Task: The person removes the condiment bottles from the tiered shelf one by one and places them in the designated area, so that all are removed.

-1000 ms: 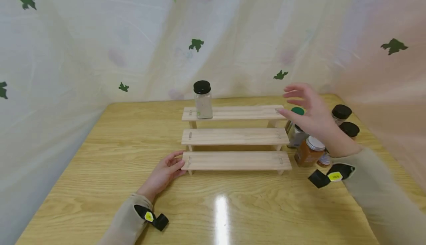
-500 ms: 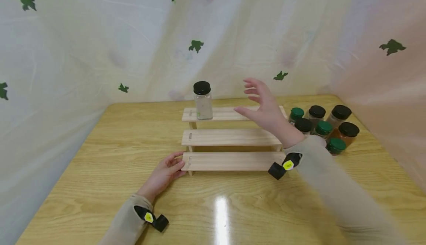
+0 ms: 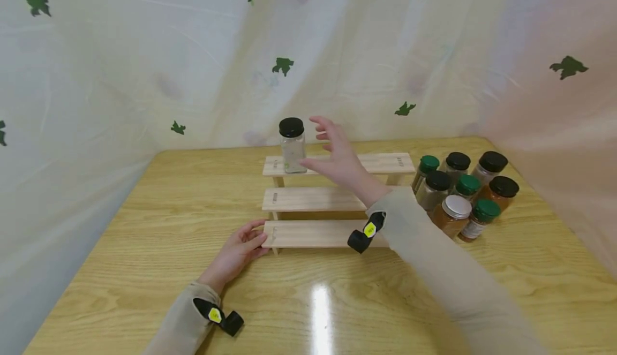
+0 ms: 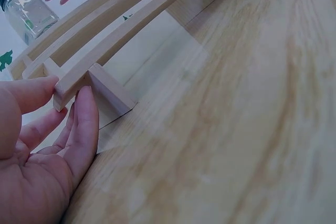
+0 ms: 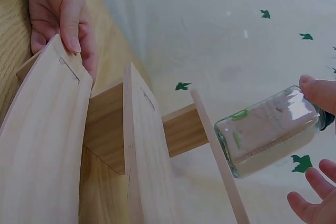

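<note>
A three-step wooden rack [image 3: 313, 198] stands mid-table. On the left of its top step stands a clear glass jar [image 3: 292, 143] with a black lid, also in the right wrist view [image 5: 268, 132] and the left wrist view [image 4: 29, 9]. My right hand [image 3: 318, 149] hovers open just right of the jar, fingers [image 5: 320, 93] spread around it without touching. My left hand [image 3: 250, 234] rests on the table, its straight fingers [image 4: 84, 114] touching the left end of the lowest step [image 4: 79, 82].
Several spice jars [image 3: 458, 191] with black, green and silver lids stand clustered on the table right of the rack. A pale curtain with green leaf prints [image 3: 284, 66] hangs behind the wooden table [image 3: 144, 226].
My right hand has swept left from the jar cluster, across the top step, to just beside the glass jar. The left hand and the rack have not moved.
</note>
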### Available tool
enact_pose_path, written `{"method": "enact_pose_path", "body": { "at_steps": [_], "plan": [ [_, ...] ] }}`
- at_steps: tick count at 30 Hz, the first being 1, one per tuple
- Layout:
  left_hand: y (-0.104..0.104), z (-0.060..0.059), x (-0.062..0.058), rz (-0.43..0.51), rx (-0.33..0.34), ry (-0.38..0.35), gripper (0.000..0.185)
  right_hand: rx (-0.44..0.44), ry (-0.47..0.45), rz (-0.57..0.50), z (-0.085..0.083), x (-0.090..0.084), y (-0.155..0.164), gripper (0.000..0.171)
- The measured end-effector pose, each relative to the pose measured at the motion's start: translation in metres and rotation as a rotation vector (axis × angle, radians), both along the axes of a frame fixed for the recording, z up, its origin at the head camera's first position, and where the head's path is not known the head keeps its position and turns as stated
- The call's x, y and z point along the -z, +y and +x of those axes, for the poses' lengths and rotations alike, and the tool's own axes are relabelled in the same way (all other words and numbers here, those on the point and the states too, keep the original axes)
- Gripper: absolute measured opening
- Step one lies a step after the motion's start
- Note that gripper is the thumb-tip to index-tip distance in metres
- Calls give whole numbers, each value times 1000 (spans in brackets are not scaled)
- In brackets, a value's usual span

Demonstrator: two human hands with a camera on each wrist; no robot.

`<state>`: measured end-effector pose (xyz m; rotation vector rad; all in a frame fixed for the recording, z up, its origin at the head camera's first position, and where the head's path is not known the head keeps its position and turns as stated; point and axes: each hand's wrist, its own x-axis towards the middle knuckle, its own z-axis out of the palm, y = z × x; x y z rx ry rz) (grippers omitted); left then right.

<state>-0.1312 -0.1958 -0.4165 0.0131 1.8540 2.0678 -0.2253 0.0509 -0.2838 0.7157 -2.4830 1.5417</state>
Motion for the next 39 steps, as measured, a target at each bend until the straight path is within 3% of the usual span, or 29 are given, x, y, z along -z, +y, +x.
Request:
{"method": "enact_pose_path", "body": {
  "at_steps": [10, 20, 33, 39],
  "plan": [
    [1, 2, 1, -6, -15, -20, 52, -6, -25, -6, -4, 10, -19, 81],
    [1, 3, -1, -18, -12, -23, 51, -2, 47, 29, -7, 22, -29, 88],
    [0, 2, 0, -22, -11, -36, 52, 187, 163, 57, -4, 29, -48, 82],
    [0, 2, -2, -25, -1, -28, 52, 235, 189, 82, -3, 30, -51, 82]
  ]
}}
